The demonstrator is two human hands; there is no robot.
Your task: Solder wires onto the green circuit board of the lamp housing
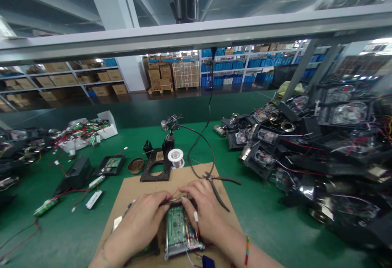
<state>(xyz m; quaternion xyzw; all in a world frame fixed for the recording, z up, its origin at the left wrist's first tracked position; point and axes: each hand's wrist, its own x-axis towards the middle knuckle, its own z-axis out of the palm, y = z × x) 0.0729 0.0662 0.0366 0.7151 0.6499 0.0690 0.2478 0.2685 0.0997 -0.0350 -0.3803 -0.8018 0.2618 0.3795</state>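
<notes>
A green circuit board in a metal frame (177, 231) lies on a brown cardboard mat (134, 190) near the front of the bench. My left hand (139, 221) rests at the board's left top corner, fingers curled and pinching thin red wires (170, 198). My right hand (200, 206) bends over the board's top right edge, fingertips pressed onto the same wires and a small part. Both thumbs meet above the board. A white connector (196, 216) lies by my right hand.
Pliers (219, 184) lie on the mat's right edge. Behind the mat stand a black holder plate (155, 166), a solder spool (177, 156), a round tin (136, 165) and a soldering iron stand (170, 135). Black assemblies (306, 149) pile up right; battery packs (92, 196) lie left.
</notes>
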